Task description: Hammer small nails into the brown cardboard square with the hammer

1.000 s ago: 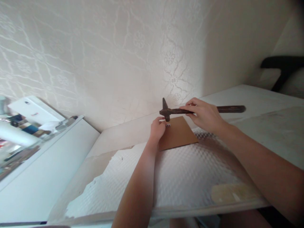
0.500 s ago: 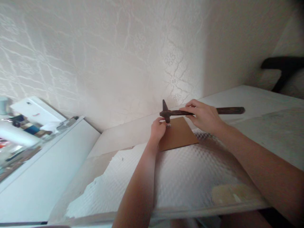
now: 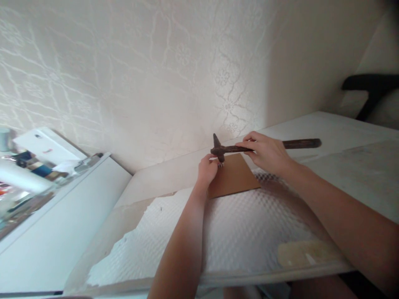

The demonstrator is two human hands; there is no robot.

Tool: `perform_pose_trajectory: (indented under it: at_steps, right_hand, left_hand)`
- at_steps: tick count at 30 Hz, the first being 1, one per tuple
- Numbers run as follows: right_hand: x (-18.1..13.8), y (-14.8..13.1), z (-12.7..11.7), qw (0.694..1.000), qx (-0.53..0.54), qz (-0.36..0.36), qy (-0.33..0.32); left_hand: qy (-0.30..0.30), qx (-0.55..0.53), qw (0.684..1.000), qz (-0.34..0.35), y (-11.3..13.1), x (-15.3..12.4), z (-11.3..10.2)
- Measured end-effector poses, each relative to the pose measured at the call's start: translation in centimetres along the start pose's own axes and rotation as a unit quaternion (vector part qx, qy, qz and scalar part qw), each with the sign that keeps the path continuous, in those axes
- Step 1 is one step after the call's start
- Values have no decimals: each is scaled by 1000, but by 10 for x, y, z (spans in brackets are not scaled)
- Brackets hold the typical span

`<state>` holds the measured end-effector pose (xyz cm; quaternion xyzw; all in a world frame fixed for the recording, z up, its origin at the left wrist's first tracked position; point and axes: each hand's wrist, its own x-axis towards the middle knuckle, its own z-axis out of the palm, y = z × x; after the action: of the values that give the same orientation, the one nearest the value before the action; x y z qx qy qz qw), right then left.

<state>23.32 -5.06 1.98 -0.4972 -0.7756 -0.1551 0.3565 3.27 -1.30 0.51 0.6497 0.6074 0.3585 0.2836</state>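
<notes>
My right hand (image 3: 268, 153) is closed round the handle of a dark hammer (image 3: 299, 143), close to its head (image 3: 217, 149). The hammer lies nearly level, its head just above the far left corner of a brown board (image 3: 234, 177). My left hand (image 3: 206, 170) pinches a small pale object, probably a nail (image 3: 220, 165), standing on that corner right under the hammer head. The board rests on a white textured sheet (image 3: 243, 232) that covers the table.
A patterned wall (image 3: 140, 74) rises right behind the table. A white cabinet (image 3: 62, 207) with blurred clutter on top stands at the left. A dark chair part (image 3: 370, 87) shows at the far right. A beige patch (image 3: 305, 253) lies near the table's front edge.
The hammer head has dropped slightly toward the nail. Both hands stay where they were.
</notes>
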Motion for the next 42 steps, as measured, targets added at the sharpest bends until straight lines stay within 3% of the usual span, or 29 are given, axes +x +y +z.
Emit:
perform_pose_trajectory:
  at_steps: [4, 10, 16, 21, 27, 32, 38, 42]
  right_hand:
    - [0, 0, -1, 1000, -2, 19, 25]
    - [0, 0, 1, 1000, 0, -2, 0]
    - [1, -1, -1, 999, 6, 13, 41]
    - [0, 1, 1, 1000, 5, -7, 4]
    - [1, 0, -1, 999, 6, 24, 37]
    - [0, -2, 0, 1000, 14, 1, -2]
    - [1, -2, -3, 999, 15, 18, 31]
    - [0, -2, -1, 1000, 13, 11, -5]
  left_hand:
    - [0, -12, 1000, 3, 1, -1, 0]
    - [7, 15, 1000, 9, -1, 1, 1]
    - [2, -1, 1000, 2, -1, 0, 1]
    - [6, 12, 1000, 5, 0, 0, 1]
    - [-1, 3, 1000, 2, 1, -2, 0]
    - [7, 23, 1000, 6, 0, 0, 0]
    - [-2, 3, 1000, 4, 1, -1, 0]
    - [5, 18, 1000, 5, 1, -1, 0]
